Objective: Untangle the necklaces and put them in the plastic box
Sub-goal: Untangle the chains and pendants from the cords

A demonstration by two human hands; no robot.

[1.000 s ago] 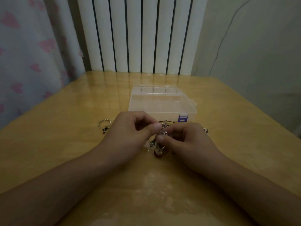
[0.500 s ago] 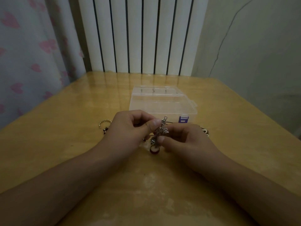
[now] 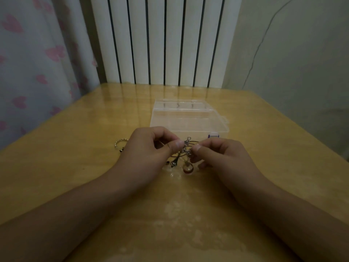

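Necklaces — one tangled cluster of silver links, clasps and dark cord, held just above the table in front of the plastic box. From my remote seat I log a small ring clasp standing up at the top of the knot, a round amber-coloured pendant hanging low and about touching the tabletop, and a small silver charm to its left. Dark cord loops out from the knot towards the box.

Left hand: fingers curled, thumb and forefinger pinching the left side of the cluster. Right hand: fingers curled likewise, thumb tip pressed on the right side of the same knot. Both hands are clamped on the necklaces, thumbs close together with only the knot between them.

Plastic box: clear, rectangular, lid down as far as I can tell, a small purple latch at its near right corner. It sits on the table just beyond the hands; nothing of the necklaces lies inside that I can make out.

Other items: a twisted silver ring-shaped piece lies on the table left of the left hand, partly hidden by it. Table is glossy yellow wood. Behind it — a white ribbed radiator, a curtain with pink hearts at left, a plain wall at right.
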